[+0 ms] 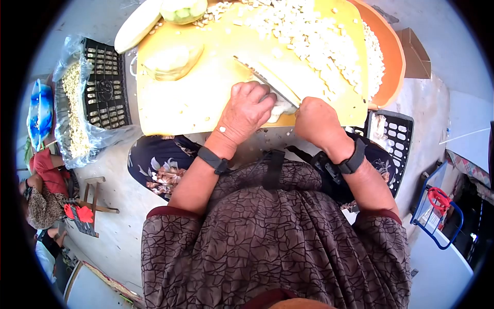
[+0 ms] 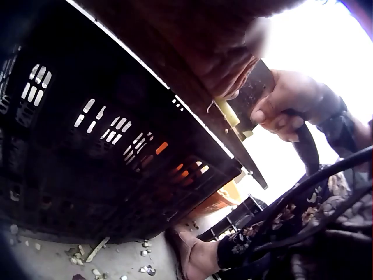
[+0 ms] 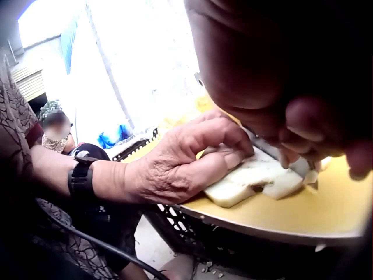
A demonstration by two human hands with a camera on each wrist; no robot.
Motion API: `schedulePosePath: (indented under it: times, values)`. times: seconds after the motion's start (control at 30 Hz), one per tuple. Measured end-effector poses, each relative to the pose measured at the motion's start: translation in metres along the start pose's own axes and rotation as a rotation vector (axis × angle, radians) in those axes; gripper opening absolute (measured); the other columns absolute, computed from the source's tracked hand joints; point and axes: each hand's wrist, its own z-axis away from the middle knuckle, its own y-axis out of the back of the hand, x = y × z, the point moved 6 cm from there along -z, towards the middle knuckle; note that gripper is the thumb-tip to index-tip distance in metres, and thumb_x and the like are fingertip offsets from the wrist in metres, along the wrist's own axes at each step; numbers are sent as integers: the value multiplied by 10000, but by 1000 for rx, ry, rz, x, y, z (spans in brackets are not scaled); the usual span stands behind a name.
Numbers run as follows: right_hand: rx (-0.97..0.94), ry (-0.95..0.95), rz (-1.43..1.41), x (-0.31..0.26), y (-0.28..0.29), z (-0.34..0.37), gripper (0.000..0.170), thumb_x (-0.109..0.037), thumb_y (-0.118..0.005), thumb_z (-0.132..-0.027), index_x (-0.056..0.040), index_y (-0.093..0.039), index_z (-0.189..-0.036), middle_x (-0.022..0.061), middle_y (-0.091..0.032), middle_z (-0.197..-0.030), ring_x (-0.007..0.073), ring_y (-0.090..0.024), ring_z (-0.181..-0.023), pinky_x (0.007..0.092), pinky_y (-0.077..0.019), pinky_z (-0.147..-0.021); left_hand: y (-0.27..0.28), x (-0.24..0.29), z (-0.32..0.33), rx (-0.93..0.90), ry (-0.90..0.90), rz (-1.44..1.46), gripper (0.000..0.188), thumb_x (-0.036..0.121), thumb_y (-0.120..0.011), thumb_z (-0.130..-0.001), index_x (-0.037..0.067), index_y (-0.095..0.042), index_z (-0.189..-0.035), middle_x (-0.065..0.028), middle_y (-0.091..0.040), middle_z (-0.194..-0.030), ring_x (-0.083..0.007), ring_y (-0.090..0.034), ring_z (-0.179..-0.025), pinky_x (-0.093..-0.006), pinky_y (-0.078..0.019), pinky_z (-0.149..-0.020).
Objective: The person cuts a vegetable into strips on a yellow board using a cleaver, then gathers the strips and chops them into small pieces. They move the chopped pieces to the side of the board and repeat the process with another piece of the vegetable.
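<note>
Counting clock positions from the hands in the head view, the left hand (image 1: 247,110) has its grip narrow, fingers curled onto a pale vegetable piece (image 3: 250,181) at the near edge of the yellow board (image 1: 221,118). The right hand's (image 1: 319,121) grip is closed round the handle of a knife (image 1: 267,82), its blade against the piece.

Across the board from 12 to 2 o'clock lie diced pieces (image 1: 309,36). A cut vegetable (image 1: 174,61) and a long pale vegetable (image 1: 136,26) sit at 10 o'clock, a greenish vegetable (image 1: 183,10) between 10 and 11.

A cardboard box (image 1: 414,56) stands at 2 o'clock behind the orange basin (image 1: 393,62), a wooden stool (image 1: 92,201) at 8, with a seated person (image 1: 46,190) beyond it, and a blue-framed cart (image 1: 437,206) at 4.

The black crate (image 1: 105,85) at 9 o'clock bears a round emblem, too small to read.

The orange basin holds more diced pieces; a clear plastic bag (image 1: 77,108) at 9 o'clock, beside the crate, holds small pale bits.
</note>
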Motion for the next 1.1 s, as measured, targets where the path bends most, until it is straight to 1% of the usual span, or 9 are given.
schedulePosePath:
  times: [0.1,0.2,0.3,0.4,0.77,0.8,0.9,1.0,1.1]
  values:
    - [-23,-32,-53,6,-3,-2,183,-46,-562,-783,51,-693,-866,265,-684,-878,409,-682,-852,445,-549,-763,1,-1,0,-7,-4,14,274,120,-690,-747,124,-650,-1019,-33,-579,-1047,-235,-537,-1036,-395,-402,-939]
    - [50,-161,-303,17,0,1,188,-40,-546,-788,61,-693,-848,280,-674,-849,426,-677,-836,450,-548,-758,2,0,0,0,-11,20,287,115,-696,-748,119,-636,-1029,-31,-577,-1051,-228,-538,-1061,-397,-402,-953]
    - [40,-89,-191,20,-3,-2,177,-57,-561,-802,61,-692,-807,286,-667,-811,434,-672,-800,460,-547,-741,3,1,1,7,-20,13,286,113,-699,-747,112,-631,-1025,-32,-576,-1058,-229,-539,-1070,-400,-401,-962]
    - [246,46,-105,15,4,10,178,-84,-596,-806,61,-688,-758,286,-657,-765,440,-664,-758,466,-547,-714,2,0,2,18,-29,-9,285,111,-699,-745,105,-629,-1021,-36,-574,-1061,-231,-540,-1069,-400,-405,-959]
    - [127,126,-62,12,1,31,183,-99,-648,-795,63,-673,-715,278,-638,-701,442,-654,-710,478,-538,-679,6,4,2,85,-71,-112,186,131,-689,-730,112,-627,-903,-13,-561,-895,-185,-542,-894,-344,-426,-817]
    - [122,117,-50,15,-1,31,184,-100,-651,-793,65,-672,-714,278,-637,-699,443,-654,-706,480,-538,-678,4,3,3,64,-62,-105,201,124,-691,-726,108,-636,-919,-22,-572,-923,-199,-547,-912,-354,-430,-831]
    - [36,108,-8,19,-2,34,228,-162,-649,-853,63,-687,-862,278,-638,-731,450,-640,-743,476,-525,-714,2,1,6,27,-44,-79,233,107,-696,-717,98,-657,-947,-41,-593,-976,-229,-556,-947,-373,-441,-853]
    - [21,89,2,25,-4,35,250,-178,-651,-863,70,-681,-839,284,-629,-723,460,-634,-742,480,-522,-712,4,2,3,41,-45,-51,229,101,-697,-711,91,-661,-937,-43,-592,-963,-233,-551,-941,-372,-446,-842]
    - [-13,72,6,25,1,36,164,-73,-626,-769,75,-668,-712,294,-635,-717,449,-657,-718,486,-541,-702,5,3,2,47,-46,-41,215,106,-699,-706,95,-653,-917,-33,-583,-937,-227,-544,-927,-364,-444,-829]
